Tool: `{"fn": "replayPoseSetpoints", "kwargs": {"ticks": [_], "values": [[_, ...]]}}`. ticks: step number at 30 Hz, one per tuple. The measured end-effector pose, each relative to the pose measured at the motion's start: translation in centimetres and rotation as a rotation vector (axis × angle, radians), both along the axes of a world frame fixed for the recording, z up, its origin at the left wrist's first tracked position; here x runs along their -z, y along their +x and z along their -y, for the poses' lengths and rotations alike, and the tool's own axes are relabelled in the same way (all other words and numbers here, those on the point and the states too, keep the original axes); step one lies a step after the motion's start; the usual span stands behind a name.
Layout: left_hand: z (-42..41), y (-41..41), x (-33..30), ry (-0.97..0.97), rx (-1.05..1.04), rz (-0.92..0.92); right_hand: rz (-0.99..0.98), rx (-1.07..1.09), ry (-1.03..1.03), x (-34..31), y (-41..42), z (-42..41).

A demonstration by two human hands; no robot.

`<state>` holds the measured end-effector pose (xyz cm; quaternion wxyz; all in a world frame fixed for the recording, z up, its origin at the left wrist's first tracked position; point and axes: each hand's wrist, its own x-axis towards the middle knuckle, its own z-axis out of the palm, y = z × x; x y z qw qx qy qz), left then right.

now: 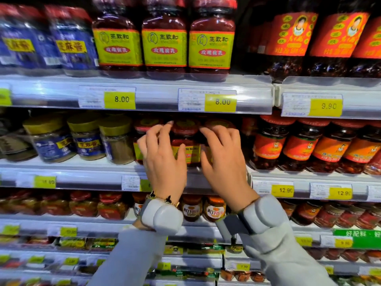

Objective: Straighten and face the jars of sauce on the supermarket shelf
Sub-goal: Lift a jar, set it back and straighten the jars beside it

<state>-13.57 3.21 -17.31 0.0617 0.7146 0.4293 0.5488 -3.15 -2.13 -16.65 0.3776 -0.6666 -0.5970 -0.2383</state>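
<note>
Three red-lidded sauce jars with yellow labels stand on the middle shelf. The middle jar (185,139) shows between my hands, label facing forward. My left hand (162,162) is raised in front of the left jar (142,129), fingers spread and thumb next to the middle jar's label. My right hand (223,159) lies over the right jar (219,123), fingers curved toward its lid and hiding most of it. Whether it grips that jar is unclear. Three larger jars (165,38) of the same brand stand in a straight row on the shelf above.
Gold-lidded, blue-labelled jars (86,137) stand left of my hands and orange-labelled chilli jars (299,145) right. A shelf lip with price tags (220,102) hangs just above the jars. Lower shelves hold several smaller jars (214,209). Both wrists wear grey devices.
</note>
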Motion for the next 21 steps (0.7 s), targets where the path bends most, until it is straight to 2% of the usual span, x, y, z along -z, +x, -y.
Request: {"fn": "replayPoseSetpoints", "kwargs": {"ticks": [3,6,15,21], "values": [[-1.6,-1.2,0.0,-0.030,-0.001,-0.212,0.112,0.091,-0.101,-0.7,-1.1,-1.3],[-2.8,-1.6,-0.3,0.025,0.028,-0.377,0.136,0.170,-0.175,-0.8,-1.5,-2.0],[-4.1,-2.2,-0.6,0.102,0.102,-0.396,0.048,0.247,-0.070,-1.0,-2.5,-2.6],[-5.3,-3.0,-0.9,0.096,0.151,-0.461,-0.077,0.206,0.046,-1.0,-3.1,-2.9]]}}
